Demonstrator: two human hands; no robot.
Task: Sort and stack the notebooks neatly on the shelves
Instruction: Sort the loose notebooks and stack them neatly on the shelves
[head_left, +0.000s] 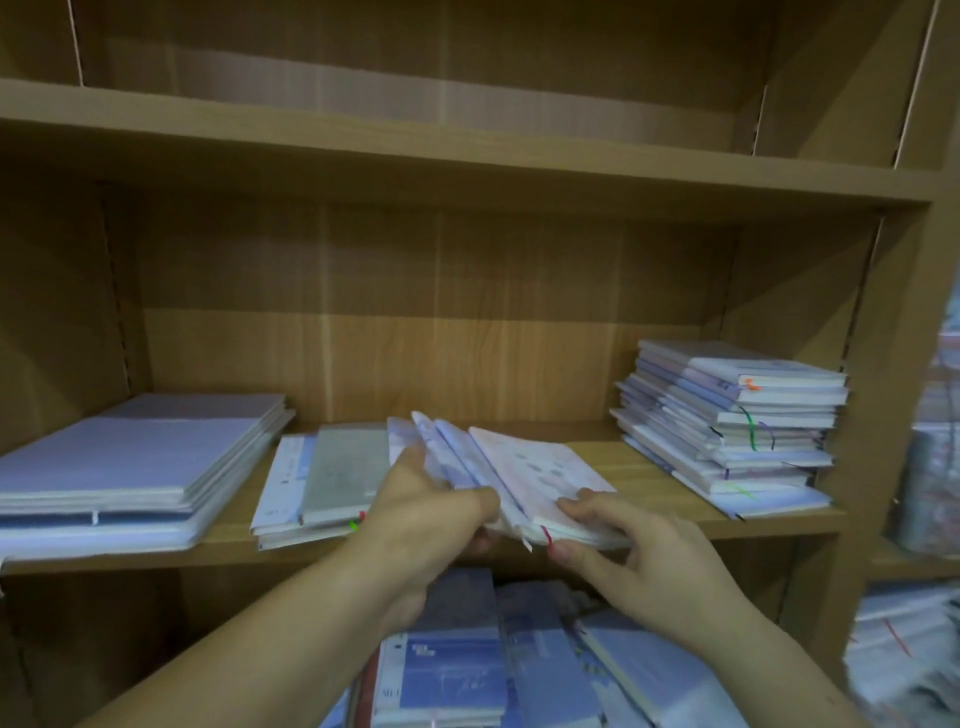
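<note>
Notebook bundle (524, 467) fanned at shelf (753, 525) front edge, centre. Left hand (431, 499) grips its left side, fingers curled. Right hand (639, 551) pinches front right corner. Tall stack (727, 415) at right end.

No legible text on any of the notebooks (540, 467)

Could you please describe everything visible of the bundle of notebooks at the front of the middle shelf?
The bundle of notebooks is several thin paper books with pale pink and blue covers, fanned apart at the far end, lying slanted over the front edge of the wooden shelf. A red ribbon hangs from its near edge. The left grip holds its left side; the right grip pinches its near right corner.
</note>
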